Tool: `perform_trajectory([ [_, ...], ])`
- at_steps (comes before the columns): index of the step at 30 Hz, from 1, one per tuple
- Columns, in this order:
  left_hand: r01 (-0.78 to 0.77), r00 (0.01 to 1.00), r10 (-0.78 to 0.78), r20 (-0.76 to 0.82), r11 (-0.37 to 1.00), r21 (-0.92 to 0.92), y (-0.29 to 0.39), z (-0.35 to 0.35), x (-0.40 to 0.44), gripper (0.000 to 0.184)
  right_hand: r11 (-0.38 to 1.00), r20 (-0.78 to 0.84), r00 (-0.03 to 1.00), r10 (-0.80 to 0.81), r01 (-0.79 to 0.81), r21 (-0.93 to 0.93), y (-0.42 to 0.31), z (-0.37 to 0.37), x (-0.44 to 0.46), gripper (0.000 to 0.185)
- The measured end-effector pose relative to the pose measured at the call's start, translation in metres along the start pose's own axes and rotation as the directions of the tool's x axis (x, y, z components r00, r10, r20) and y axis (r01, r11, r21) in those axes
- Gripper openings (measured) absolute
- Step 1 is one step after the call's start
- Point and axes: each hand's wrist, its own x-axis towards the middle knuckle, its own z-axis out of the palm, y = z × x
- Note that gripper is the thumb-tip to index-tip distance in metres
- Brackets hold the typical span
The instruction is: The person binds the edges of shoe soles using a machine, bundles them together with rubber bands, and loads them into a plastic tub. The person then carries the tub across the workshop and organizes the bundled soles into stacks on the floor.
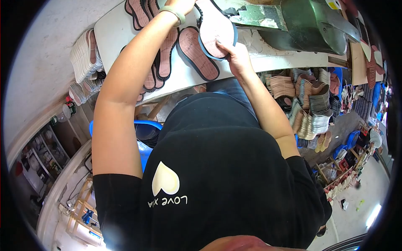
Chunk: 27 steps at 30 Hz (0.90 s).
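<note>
My right hand [239,60] grips one end of a pale pink insole [215,31] with a dark edge, its thumb pressed on the face. The insole is raised over the table, and its far end runs out of the top of the view. My left hand [182,6] is beside that far end. The top edge of the view cuts it off, so its fingers are hidden. Below and left of the held piece, a pink insole [197,54] with a black rim lies flat on the table. More black-rimmed pink insoles [166,54] lie overlapping under my left forearm.
A green machine [303,27] stands on the right of the white table [268,62]. Striped stacks of soles [310,98] are piled below the table at right. Another pile of insoles [86,56] leans by the left wall. A blue chair [144,157] is beside my body.
</note>
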Motion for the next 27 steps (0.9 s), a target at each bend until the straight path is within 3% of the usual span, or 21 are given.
perform_trajectory([
  [1, -0.003, 1.0, 0.003, -0.001, 1.0, -0.002, 0.001, 0.002, 0.0, 0.051, 1.0, -0.006, 1.0, -0.001, 0.001, -0.016, -0.002, 0.003, 0.004, 0.025],
  [3, 0.06, 0.98, -0.014, -0.198, 0.971, 0.23, 0.005, 0.007, -0.003, 0.062, 0.999, -0.026, 1.0, -0.008, 0.007, -0.051, -0.011, 0.011, 0.009, 0.025],
  [4, 0.06, 0.98, -0.014, -0.197, 0.971, 0.229, 0.013, 0.0, -0.006, 0.062, 0.999, -0.027, 1.0, -0.009, 0.007, -0.051, -0.018, 0.015, 0.011, 0.025],
  [5, -0.185, 0.971, 0.171, 0.17, 0.98, 0.07, 0.022, -0.011, -0.006, 0.066, 0.997, -0.038, 0.999, 0.024, -0.027, -0.077, -0.026, 0.02, 0.011, 0.026],
  [6, -0.347, 0.792, 0.384, 0.474, 0.923, -0.167, 0.028, -0.017, -0.008, 0.07, 0.993, -0.05, 0.997, 0.056, -0.061, -0.104, -0.032, 0.023, 0.012, 0.028],
  [7, -0.614, 0.751, 0.498, 0.433, 0.769, 0.179, 0.025, -0.013, -0.013, 0.064, 0.987, -0.083, 0.995, 0.046, -0.058, -0.148, -0.034, 0.027, 0.015, 0.034],
  [8, -0.613, 0.752, 0.499, 0.431, 0.769, 0.179, 0.027, -0.014, -0.012, 0.064, 0.987, -0.081, 0.996, 0.046, -0.058, -0.15, -0.036, 0.026, 0.017, 0.034],
  [10, -0.438, 0.707, 0.431, 0.561, 0.889, -0.131, 0.032, -0.019, -0.006, 0.054, 0.988, -0.08, 0.991, 0.105, -0.113, -0.101, -0.042, 0.025, 0.022, 0.036],
  [12, -0.471, 0.687, 0.468, 0.556, 0.869, -0.151, 0.032, -0.024, -0.005, 0.044, 0.995, -0.04, 0.994, 0.097, -0.098, -0.015, -0.044, 0.024, 0.018, 0.035],
  [14, -0.466, 0.762, 0.421, 0.492, 0.884, -0.035, 0.03, -0.028, -0.007, 0.041, 0.981, 0.202, 0.969, 0.144, -0.113, -0.158, -0.044, 0.019, 0.012, 0.032],
  [16, -0.45, 0.797, 0.41, 0.443, 0.893, -0.018, 0.036, -0.033, -0.02, 0.038, 0.981, 0.185, 0.97, 0.16, -0.134, -0.143, -0.034, 0.016, 0.015, 0.032],
  [20, -0.302, 0.878, 0.312, 0.363, 0.949, -0.086, 0.027, -0.033, -0.041, 0.035, 0.972, 0.078, 0.996, 0.05, -0.031, -0.232, -0.032, 0.016, 0.024, 0.03],
  [21, -0.365, 0.869, 0.423, 0.256, 0.898, -0.245, 0.022, -0.033, -0.054, 0.037, 0.965, 0.059, 0.998, 0.024, -0.008, -0.262, -0.035, 0.014, 0.027, 0.028],
  [23, -0.037, 0.988, 0.058, 0.144, 0.989, -0.146, -0.007, -0.005, -0.058, 0.045, 0.952, 0.0, 0.999, -0.054, 0.052, -0.3, -0.042, 0.019, 0.027, 0.026],
  [26, -0.011, 0.996, 0.029, 0.082, 0.978, -0.206, 0.002, 0.007, -0.085, 0.042, 0.89, -0.051, 0.991, -0.124, 0.088, -0.448, -0.049, 0.02, 0.027, 0.025],
  [27, -0.091, 0.996, 0.09, -0.007, 0.993, -0.076, -0.001, 0.015, -0.088, 0.045, 0.89, -0.049, 0.991, -0.122, 0.088, -0.447, -0.048, 0.018, 0.027, 0.025],
])
